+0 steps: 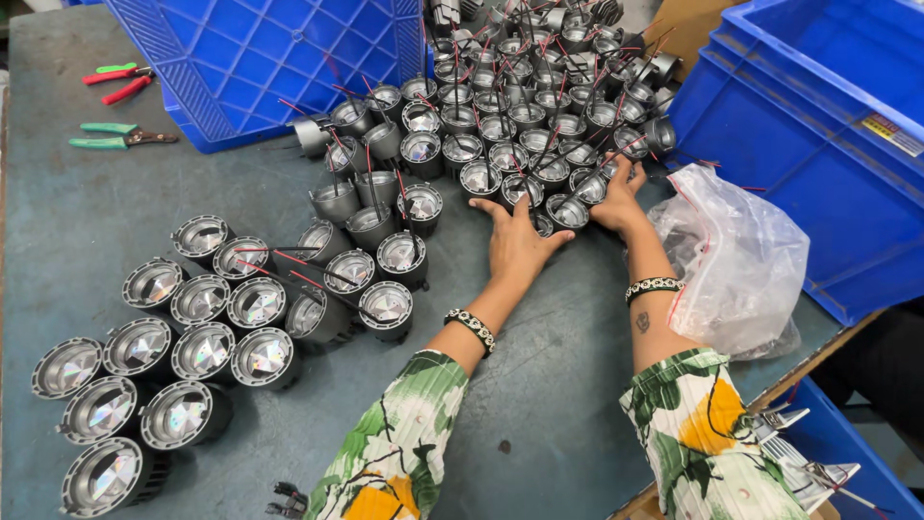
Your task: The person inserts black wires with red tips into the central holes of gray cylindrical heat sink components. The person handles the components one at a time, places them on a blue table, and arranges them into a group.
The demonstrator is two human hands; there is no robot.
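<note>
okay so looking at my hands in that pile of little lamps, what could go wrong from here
Red and black wires stick up all through the lamp pile; your left hand or right hand could snag one and drag neighbours over. Nudged lamps may also roll into the plastic bag near the table edge.

Grey lamps [385, 306], blue crates [818, 144]

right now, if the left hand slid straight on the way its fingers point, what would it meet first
The left hand points up the table into the heap of grey spot lamp housings. Its fingertips already look to be at the nearest ones, about, so it would likely push those first; exact contact is hard to judge.
</note>
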